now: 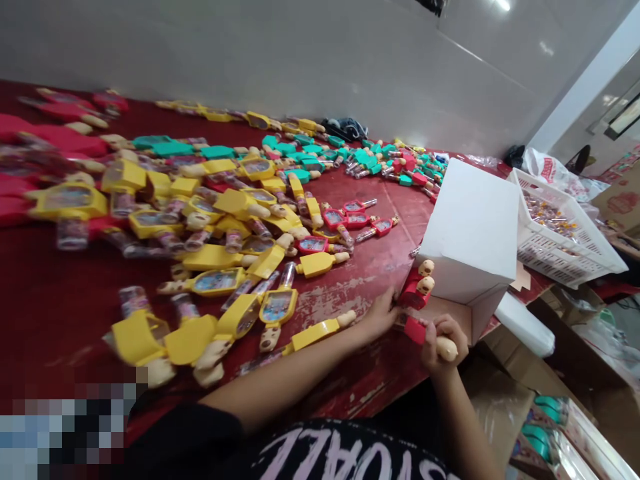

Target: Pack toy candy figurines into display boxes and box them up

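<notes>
"Black shirt (350,453) along the bottom edge; what's beyond it?"

"Right hand (443,347) clenched around a red plastic toy (415,331) with a smooth, rounded cream end."

"And the left hand (380,317)?"

"Open, fingers spread, just beside stacked red toys (415,287) at a white cardboard box (470,227)."

"Further out?"

"Glossy yellow toys (215,267) heaped across a scuffed red tabletop (360,393); a white slatted plastic crate (565,227) at right."

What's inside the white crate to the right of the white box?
The white plastic crate holds a loose heap of small tube-shaped items, too blurred to make out in detail. The heap hides the crate's floor and anything lying beneath its top layer.
</notes>
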A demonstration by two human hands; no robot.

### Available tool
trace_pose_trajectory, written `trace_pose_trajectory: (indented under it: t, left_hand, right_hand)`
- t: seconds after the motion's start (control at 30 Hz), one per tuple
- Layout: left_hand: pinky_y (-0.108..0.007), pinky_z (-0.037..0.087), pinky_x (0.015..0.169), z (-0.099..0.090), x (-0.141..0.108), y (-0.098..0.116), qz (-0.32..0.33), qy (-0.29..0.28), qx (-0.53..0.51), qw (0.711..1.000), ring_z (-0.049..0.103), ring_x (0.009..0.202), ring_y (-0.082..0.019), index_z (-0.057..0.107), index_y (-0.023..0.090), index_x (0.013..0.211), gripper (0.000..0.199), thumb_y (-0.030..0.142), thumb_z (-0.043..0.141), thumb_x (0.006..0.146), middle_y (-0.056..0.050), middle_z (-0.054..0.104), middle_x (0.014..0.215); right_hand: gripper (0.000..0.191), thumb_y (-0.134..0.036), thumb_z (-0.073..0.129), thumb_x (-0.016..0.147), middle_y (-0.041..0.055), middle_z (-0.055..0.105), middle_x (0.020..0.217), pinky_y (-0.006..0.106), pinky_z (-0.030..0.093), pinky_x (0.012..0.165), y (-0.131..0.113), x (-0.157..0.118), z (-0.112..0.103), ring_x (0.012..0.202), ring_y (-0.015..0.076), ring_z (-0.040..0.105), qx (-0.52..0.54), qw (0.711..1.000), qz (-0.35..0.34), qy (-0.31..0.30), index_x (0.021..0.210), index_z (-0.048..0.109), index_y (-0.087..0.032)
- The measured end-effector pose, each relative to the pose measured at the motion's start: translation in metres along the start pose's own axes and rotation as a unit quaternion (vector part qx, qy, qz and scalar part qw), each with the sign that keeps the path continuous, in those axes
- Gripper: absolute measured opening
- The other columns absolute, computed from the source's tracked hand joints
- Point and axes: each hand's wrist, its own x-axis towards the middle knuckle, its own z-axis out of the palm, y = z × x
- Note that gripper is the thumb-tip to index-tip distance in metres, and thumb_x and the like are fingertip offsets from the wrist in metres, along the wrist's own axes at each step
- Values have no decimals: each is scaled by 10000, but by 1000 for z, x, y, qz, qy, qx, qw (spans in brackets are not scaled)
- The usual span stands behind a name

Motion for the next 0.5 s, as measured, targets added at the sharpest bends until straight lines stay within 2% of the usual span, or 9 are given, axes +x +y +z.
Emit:
trace_pose_trajectory:
  t: [0.07,0.13,0.2,0.27,0.37,0.43,0.5]
  left_hand:
    - [-269,313,590,-2,-1,3,4,-6,12,1000,457,646,-143,393,187,770,118,238,498,750,14,481,693]
    - [-276,312,598,-2,-2,4,6,-6,25,1000,464,656,-149,392,188,787,117,256,485,773,8,485,703]
    - [-272,317,595,-1,-1,3,7,-10,35,999,468,659,-148,388,187,798,106,266,458,800,3,485,707]
    - [-261,333,585,-1,1,3,12,-28,47,998,473,658,-143,388,184,807,101,267,444,816,1,490,714]
    - [-248,377,588,-12,0,10,24,-78,77,994,491,658,-136,406,175,824,87,243,460,812,-2,514,731]
    - [-250,416,629,-28,-9,25,36,-118,108,986,519,691,-141,444,168,833,66,201,484,792,-10,543,767]
    - [-290,447,739,-49,-25,43,50,-143,145,978,548,802,-174,502,165,883,111,181,520,774,-37,573,881]
  right_hand:
    - [142,-80,571,773,-52,495,626,215,456,505,0,3,2,507,85,508,-27,999,35,23,834,499,-185]
    - [307,-115,552,794,-63,477,634,221,460,526,1,11,6,530,98,517,-77,992,90,46,1077,461,-189]
    - [489,-145,531,801,-45,496,705,236,470,553,4,19,12,570,109,525,-123,982,128,59,1246,334,-195]
    - [600,-171,538,780,21,525,880,285,505,642,11,23,20,697,134,559,-159,980,108,52,1306,251,-204]
    - [634,-211,558,753,112,457,1131,423,476,884,23,19,32,1020,218,534,-197,980,27,2,1319,274,-201]
    - [642,-229,559,755,143,411,1219,481,408,980,30,15,38,1158,262,461,-214,977,14,-17,1334,286,-184]
    - [652,-250,549,777,162,399,1259,489,396,994,35,13,39,1182,274,451,-219,975,42,-22,1360,269,-167]
